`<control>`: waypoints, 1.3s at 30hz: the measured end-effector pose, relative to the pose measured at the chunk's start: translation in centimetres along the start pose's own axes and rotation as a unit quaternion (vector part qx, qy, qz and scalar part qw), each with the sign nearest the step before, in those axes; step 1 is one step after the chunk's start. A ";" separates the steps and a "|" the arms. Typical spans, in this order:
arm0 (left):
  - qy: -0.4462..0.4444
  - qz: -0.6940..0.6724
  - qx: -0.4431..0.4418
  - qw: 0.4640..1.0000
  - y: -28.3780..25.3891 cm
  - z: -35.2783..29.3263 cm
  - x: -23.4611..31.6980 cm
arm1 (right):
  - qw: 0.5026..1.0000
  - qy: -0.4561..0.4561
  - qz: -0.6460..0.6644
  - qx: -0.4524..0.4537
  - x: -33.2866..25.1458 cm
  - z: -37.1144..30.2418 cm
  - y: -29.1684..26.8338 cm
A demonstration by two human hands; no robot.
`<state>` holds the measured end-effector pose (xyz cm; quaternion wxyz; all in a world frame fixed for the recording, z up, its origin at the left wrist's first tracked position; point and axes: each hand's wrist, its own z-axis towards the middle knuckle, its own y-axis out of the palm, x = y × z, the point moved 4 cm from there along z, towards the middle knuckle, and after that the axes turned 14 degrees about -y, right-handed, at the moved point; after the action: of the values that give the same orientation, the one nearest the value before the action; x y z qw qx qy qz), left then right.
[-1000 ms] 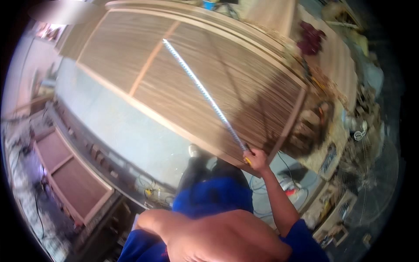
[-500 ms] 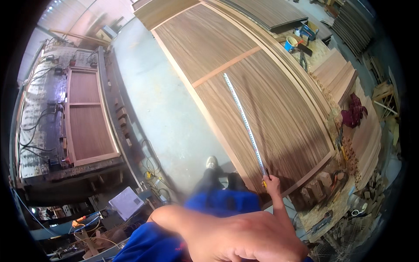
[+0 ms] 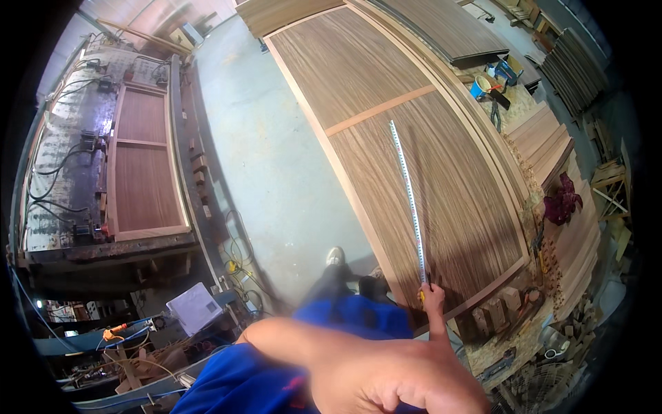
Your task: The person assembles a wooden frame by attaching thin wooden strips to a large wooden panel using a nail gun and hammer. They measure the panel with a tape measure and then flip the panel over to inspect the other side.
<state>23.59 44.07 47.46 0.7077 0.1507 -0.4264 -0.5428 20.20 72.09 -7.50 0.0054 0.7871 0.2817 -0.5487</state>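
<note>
My right hand (image 3: 432,297) is closed around a tape measure (image 3: 422,295), whose yellow case shows in part, at the near edge of a large wood-grain panel (image 3: 365,165). From it a long white blade (image 3: 412,196) reaches away over the panel. The blade's free end stops just short of the pale crosspiece (image 3: 381,110), and its shadow falls beside it on the right. Very close and cut off by the lower edge, my left hand (image 3: 407,379) has its fingers curled in. Whatever it might hold is hidden.
To the left, a smaller framed panel (image 3: 143,169) lies on a machine bed (image 3: 65,165) with black hoses. A grey floor aisle (image 3: 255,138) runs between. A blue bucket (image 3: 478,87), wood blocks (image 3: 495,310) and stacked boards (image 3: 538,145) are at the right. Cables (image 3: 238,262) trail on the floor.
The blade has swung right across the panel, its free end drawing slightly away from the crosspiece. Its shadow lies closer to it. The whole view has shifted a little.
</note>
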 end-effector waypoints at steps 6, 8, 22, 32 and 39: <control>-0.002 -0.013 0.029 0.999 0.8 -0.9 0.9 | 1.000 -0.017 -0.025 -0.006 -1.4 0.2 -0.1; 0.015 -0.027 0.040 0.999 1.1 -1.8 0.9 | 1.000 -0.022 -0.013 -0.015 -1.6 0.3 0.3; 0.254 0.125 0.063 0.957 2.4 -6.5 7.3 | 0.995 0.074 -0.013 -0.062 4.9 2.7 -1.3; 0.201 0.029 0.080 0.976 1.6 -6.1 5.2 | 0.997 0.034 0.015 -0.061 0.8 1.9 -0.5; 0.180 0.023 0.072 0.981 1.5 -5.4 4.8 | 0.997 0.029 0.024 -0.066 2.2 2.1 -1.0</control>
<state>28.89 38.98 47.41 0.7725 0.2865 -0.3337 -0.4581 18.45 73.26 -9.94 0.0623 0.8070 0.2986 -0.5057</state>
